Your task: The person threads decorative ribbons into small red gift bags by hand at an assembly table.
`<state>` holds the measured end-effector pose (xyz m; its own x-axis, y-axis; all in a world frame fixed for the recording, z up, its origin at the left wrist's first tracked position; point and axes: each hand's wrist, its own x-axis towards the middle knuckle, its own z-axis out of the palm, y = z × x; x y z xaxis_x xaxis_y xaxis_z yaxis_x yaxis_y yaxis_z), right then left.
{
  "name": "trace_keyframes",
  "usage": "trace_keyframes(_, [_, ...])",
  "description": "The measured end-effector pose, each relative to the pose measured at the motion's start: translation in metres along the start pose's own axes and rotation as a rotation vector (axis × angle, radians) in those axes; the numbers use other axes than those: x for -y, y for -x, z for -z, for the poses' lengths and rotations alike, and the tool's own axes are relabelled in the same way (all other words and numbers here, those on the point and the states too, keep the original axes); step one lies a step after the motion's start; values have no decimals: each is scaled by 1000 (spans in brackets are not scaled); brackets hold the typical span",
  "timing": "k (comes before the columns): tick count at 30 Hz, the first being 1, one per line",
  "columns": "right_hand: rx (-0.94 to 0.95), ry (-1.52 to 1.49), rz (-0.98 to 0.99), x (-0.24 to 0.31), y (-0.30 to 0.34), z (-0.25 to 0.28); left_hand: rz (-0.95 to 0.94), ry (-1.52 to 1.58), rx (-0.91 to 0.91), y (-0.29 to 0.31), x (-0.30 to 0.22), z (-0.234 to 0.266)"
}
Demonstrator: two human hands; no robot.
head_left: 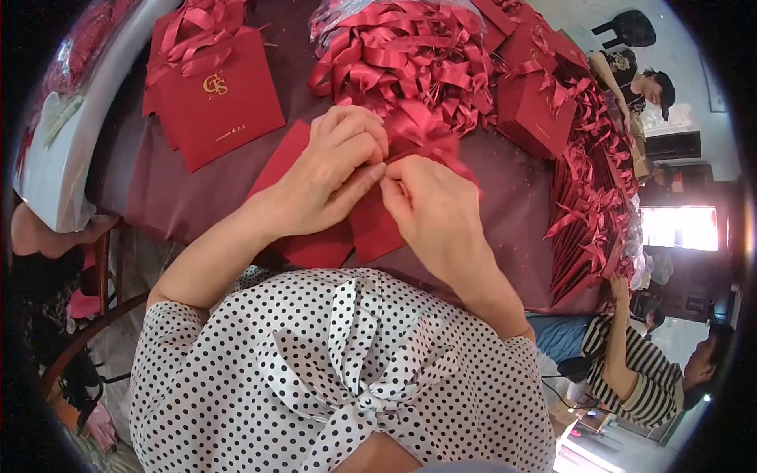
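My left hand [339, 169] and my right hand [438, 209] meet over the table, fingertips pinched together on a red satin ribbon [422, 126]. Part of that ribbon is smeared by motion beyond my right knuckles, and my fingers hide the exact spot they grip. Beneath both hands lies a flat red paper gift bag [374, 229]. Another red bag [315, 248] shows under my left wrist. Just past my fingers rises a big heap of loose red ribbons [402, 59], partly in clear plastic.
Finished-looking red bags with bows [225, 98] lie at the far left. A stack of red bags [536, 118] and a long row of beribboned bags [587, 213] line the right side. A person in a striped shirt [631, 370] sits right; another person [631, 87] is farther off.
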<state>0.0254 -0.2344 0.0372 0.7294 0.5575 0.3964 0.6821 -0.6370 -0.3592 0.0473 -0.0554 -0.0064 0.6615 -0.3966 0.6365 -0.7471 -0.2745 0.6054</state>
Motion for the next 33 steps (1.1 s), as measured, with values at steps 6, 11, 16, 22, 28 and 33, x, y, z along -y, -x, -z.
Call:
trace_keyframes(6, [75, -156, -89, 3, 26, 2, 145, 254, 299, 9, -6, 24])
trace_keyframes(11, [-33, -62, -51, 5, 38, -3, 148, 253, 562, 3, -9, 24])
trace_keyframes(16, [-141, -159, -8, 9, 44, 3, 191, 287, 674, -13, -12, 20])
trace_keyframes(22, [-81, -195, -123, 12, 49, 6, 50, 237, 720, -19, -18, 18])
trace_keyframes(28, [-54, -174, -48, 6, 49, 10, -43, 29, 648, -24, -29, 17])
trace_keyframes(33, [22, -137, -116, 7, 43, 30, 4, -35, 589, -19, -48, 10])
